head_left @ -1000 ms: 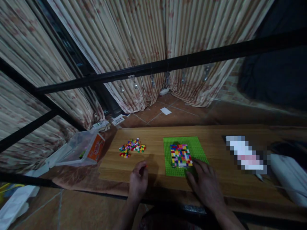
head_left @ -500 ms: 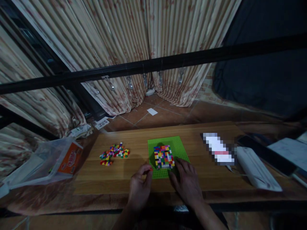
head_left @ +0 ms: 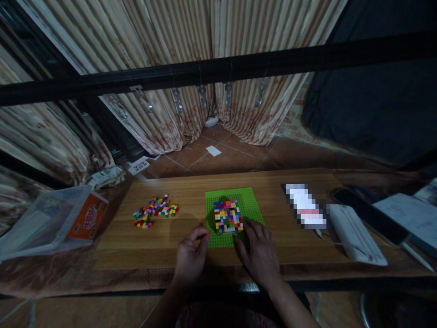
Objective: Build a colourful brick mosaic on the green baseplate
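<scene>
A block of many-coloured toy bricks [head_left: 228, 217] stands on a green studded baseplate [head_left: 251, 202]. Between thumb and forefinger my left hand [head_left: 191, 255] pinches a small orange-red brick [head_left: 207, 233], just off the plate's near left edge. My right hand [head_left: 259, 250] rests at the plate's near right side, its fingers apart and the fingertips close to the brick block's right corner; it holds nothing that I can see. Off to the left, a heap of loose coloured bricks [head_left: 155, 210] lies on the wooden board [head_left: 191, 182].
A clear plastic bin [head_left: 48, 218] with an orange label stands left of the board. On the right are a phone with a blurred screen [head_left: 305, 206], a white case [head_left: 357, 234], a dark phone-like slab [head_left: 370, 216] and papers [head_left: 414, 218]. A black bar [head_left: 211, 66] crosses beyond the board.
The whole view has shifted a little, so everything sits slightly further left and higher. Both hands keep nearly the same place by the plate, the left still pinching the small brick.
</scene>
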Available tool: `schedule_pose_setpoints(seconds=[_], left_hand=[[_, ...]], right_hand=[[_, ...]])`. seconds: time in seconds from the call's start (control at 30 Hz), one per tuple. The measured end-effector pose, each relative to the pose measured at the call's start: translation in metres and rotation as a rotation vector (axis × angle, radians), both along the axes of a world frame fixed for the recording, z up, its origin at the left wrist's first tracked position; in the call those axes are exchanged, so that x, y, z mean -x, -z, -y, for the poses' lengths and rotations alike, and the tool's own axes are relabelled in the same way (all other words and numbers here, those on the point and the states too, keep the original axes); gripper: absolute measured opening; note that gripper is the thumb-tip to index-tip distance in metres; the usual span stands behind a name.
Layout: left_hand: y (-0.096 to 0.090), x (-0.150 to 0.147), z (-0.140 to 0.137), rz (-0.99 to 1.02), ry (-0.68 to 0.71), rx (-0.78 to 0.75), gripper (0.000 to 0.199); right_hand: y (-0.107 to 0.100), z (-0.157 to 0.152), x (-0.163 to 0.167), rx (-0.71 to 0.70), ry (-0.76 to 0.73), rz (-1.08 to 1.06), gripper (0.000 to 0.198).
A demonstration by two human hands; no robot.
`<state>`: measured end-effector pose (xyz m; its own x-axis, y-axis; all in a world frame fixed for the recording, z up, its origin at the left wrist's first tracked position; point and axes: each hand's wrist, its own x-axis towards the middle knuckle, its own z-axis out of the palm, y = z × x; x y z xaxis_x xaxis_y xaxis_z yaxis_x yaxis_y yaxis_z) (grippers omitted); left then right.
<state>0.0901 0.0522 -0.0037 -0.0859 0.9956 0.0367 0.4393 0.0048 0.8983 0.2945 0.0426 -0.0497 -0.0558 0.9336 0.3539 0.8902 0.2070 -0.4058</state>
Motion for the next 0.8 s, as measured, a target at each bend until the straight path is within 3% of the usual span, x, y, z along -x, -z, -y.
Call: schedule_pose_setpoints(seconds=[0.3, 0.47, 0.8], left_hand=[[0.003, -0.004, -0.001, 0.056, 0.016, -0.09, 0.012], [-0.003, -0.016, -0.008, 0.096, 0.101, -0.213, 0.008], [0.006, -0.027, -0.02, 0.005, 0.101, -0.26, 0.01]], right_hand=[[0.001, 0.001, -0.001, -0.023, -0.003, 0.023, 0.039], [-0.001, 0.001, -0.001, -0.026, -0.009, 0.031, 0.041], [0.001, 0.001, -0.001, -0.028, -0.006, 0.044, 0.04]])
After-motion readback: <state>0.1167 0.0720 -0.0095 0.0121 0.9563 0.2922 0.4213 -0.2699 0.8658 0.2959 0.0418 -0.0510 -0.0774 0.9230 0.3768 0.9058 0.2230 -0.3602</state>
